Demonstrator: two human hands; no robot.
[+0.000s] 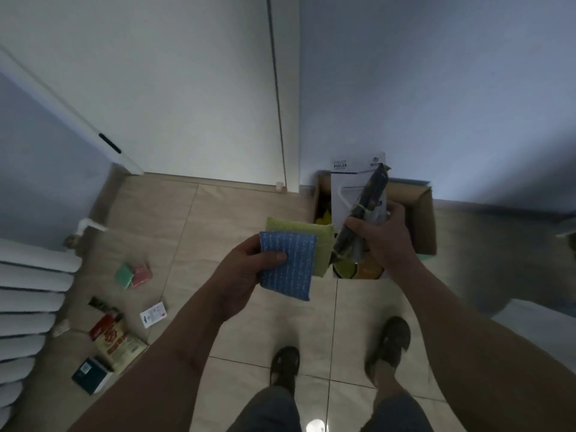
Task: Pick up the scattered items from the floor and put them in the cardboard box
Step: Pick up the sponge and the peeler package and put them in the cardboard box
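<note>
My left hand [246, 269] grips a blue sponge pad [288, 265] with a green pad [307, 235] behind it, held at chest height left of the cardboard box [424, 219]. My right hand [385, 236] is shut on a white fruit peeler card [352, 185] and a dark tube-like pack [364, 207], held over the open box by the wall. Yellow things lie inside the box. On the floor at left lie a green and red sponge pair [134, 274], a small white card [153, 313], a red and beige packet [117, 341] and a dark teal box [92, 375].
A white door [187, 88] stands ahead, a white radiator [28, 307] at the left edge. My two feet in dark sandals [285, 364] stand on beige tiles near the box.
</note>
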